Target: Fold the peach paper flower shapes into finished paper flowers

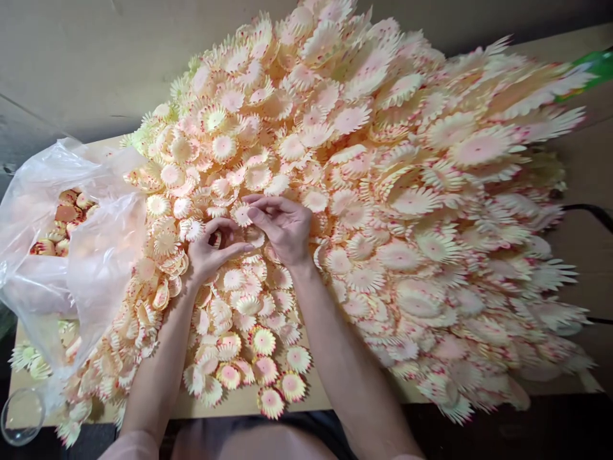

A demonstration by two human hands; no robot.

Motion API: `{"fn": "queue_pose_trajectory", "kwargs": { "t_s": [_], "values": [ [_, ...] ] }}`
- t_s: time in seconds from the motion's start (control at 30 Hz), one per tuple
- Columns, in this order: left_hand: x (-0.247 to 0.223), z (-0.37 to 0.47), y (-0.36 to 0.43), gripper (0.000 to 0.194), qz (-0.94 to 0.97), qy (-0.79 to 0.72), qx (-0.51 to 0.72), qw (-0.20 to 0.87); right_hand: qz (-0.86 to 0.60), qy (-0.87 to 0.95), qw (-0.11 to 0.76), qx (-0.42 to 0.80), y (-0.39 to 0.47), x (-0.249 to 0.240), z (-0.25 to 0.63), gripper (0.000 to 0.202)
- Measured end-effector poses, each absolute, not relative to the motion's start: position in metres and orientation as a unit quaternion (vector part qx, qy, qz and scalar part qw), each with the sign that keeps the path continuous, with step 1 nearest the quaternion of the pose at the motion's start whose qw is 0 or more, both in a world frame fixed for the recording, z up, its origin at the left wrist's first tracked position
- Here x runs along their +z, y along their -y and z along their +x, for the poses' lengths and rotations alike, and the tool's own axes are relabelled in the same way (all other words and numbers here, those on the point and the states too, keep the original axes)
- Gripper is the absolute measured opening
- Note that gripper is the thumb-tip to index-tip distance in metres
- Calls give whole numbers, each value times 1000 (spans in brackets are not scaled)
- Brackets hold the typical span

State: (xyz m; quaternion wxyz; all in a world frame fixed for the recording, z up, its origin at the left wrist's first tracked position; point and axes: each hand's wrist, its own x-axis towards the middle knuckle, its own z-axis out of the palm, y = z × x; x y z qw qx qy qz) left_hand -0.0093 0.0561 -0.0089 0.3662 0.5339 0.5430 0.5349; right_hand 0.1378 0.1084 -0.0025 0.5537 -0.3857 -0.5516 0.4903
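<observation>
A large heap of cream artificial-flower petal discs, pale pink in the middle with fringed, red-tinged rims, lies under and around both hands. My right hand is over the heap's near middle, its thumb and forefinger pinched together at the edge of a small petal disc. To its left, my left hand curves with the thumb stretched out, apart from the bent fingers. Small discs show behind the gap in that hand, and nothing is plainly gripped there. Several loose petal discs lie nearer me, between my forearms.
At the left, a clear plastic bag holds reddish-brown flower pieces. A clear round cup sits at the table's near left corner. Something green and a dark cable are at the right. A wall stands behind the table.
</observation>
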Motion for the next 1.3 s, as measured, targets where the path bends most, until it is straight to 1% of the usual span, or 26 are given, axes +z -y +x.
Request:
{"fn": "queue_pose_trajectory", "kwargs": {
  "t_s": [0.1, 0.17, 0.3, 0.37, 0.4, 0.47, 0.53, 0.6, 0.67, 0.77, 0.9, 0.97, 1.03, 1.1, 1.2, 1.23, 1.3],
  "values": [
    [-13, -10, -56, 52, 558, -543, 525, 343, -371, 568, 556, 480, -105, 4, 137, 32],
    [-14, -12, -57, 47, 569, -550, 517, 327, -344, 584, 561, 476, -101, 13, 135, 30],
    [-13, -14, -59, 31, 562, -559, 520, 318, -268, 611, 579, 468, -86, 40, 139, 16],
    [-10, -14, -60, 28, 555, -557, 528, 320, -244, 643, 555, 467, -71, 54, 148, 6],
    [-9, -13, -60, 26, 552, -556, 532, 323, -234, 670, 529, 465, -61, 59, 155, 3],
    [-7, -12, -60, 23, 545, -557, 532, 332, -245, 744, 432, 447, -40, 66, 173, 5],
    [-6, -11, -60, 21, 537, -563, 532, 334, -272, 819, 282, 420, -16, 64, 192, 6],
    [-6, -10, -60, 21, 530, -569, 534, 333, -296, 859, 147, 392, 6, 57, 208, 15],
    [-7, -9, -60, 22, 524, -569, 538, 334, -305, 879, 98, 353, 24, 47, 217, 20],
    [-6, -9, -60, 22, 522, -568, 539, 337, -340, 877, 118, 319, 40, 37, 218, 15],
    [-4, -10, -59, 23, 528, -570, 538, 327, -362, 857, 185, 316, 39, 41, 213, 7],
    [-4, -12, -58, 23, 547, -548, 538, 332, -350, 848, 210, 336, 33, 45, 213, 6],
    [-6, -15, -57, 27, 569, -512, 544, 344, -325, 841, 224, 370, 28, 48, 215, 5],
    [-10, -17, -58, 30, 574, -481, 561, 353, -304, 838, 221, 396, 24, 50, 216, 3],
    [-15, -17, -60, 26, 556, -470, 586, 355, -291, 832, 215, 419, 14, 53, 210, 4],
    [-17, -16, -61, 27, 551, -473, 590, 354, -286, 825, 229, 431, 8, 54, 205, 6],
    [-18, -14, -62, 34, 544, -485, 593, 342, -298, 786, 292, 456, -11, 54, 190, 6]
  ]
}}
